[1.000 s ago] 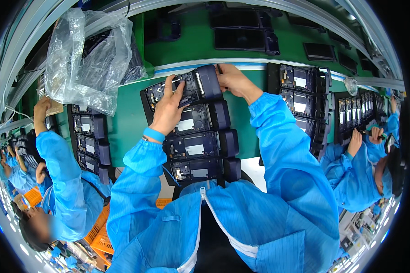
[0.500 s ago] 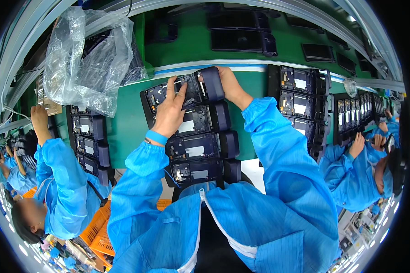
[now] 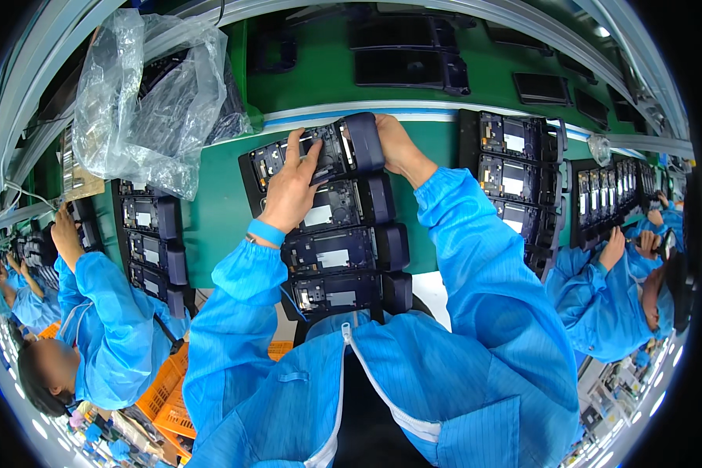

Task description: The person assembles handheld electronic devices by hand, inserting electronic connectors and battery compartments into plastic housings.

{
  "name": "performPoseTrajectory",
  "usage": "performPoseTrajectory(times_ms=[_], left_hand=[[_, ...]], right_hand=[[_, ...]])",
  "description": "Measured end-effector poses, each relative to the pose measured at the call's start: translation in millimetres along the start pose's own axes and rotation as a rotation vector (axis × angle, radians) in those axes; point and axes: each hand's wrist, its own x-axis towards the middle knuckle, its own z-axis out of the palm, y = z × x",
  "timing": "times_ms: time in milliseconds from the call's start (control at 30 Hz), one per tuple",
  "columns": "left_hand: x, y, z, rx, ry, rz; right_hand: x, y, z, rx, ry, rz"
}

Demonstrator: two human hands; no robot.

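Four-sided dark device housings, each with a thick purple-black block at its right end, lie in a column on a black tray before me. The farthest housing is tilted, its inner circuit parts and metal frame showing. My left hand rests on it, index and middle fingers stretched out and apart, fingertips on the inner parts. Fingers of my right hand curl round the far right corner of its thick end block, their tips partly hidden behind it. Nearer to me are more housings, such as the second housing and the nearest housing.
Similar housings stand in rows at left and right. A clear plastic bag hangs at upper left. Beyond the white rail, a green conveyor belt carries dark units. Co-workers in blue sit on both sides; orange crates stand lower left.
My hands keep nearly the same place on the farthest housing. Dark units on the belt have shifted slightly left. The left co-worker's raised hand has come down a little.
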Motion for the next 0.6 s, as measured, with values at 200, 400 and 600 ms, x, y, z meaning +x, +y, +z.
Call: performPoseTrajectory(times_ms=[200, 400, 600], left_hand=[[3.8, -1.6, 4.8, 0.014, -0.028, -0.006], [4.4, -5.6, 8.2, -0.004, 0.022, 0.026], [3.4, -8.4, 6.6, -0.045, 0.069, 0.016]], right_hand=[[4.4, 4.5, -23.6, -0.024, 0.056, 0.099], [-25.2, -15.8, -49.0, 0.263, 0.062, 0.200], [-40.9, -23.0, -44.2, 0.402, 0.212, 0.084]])
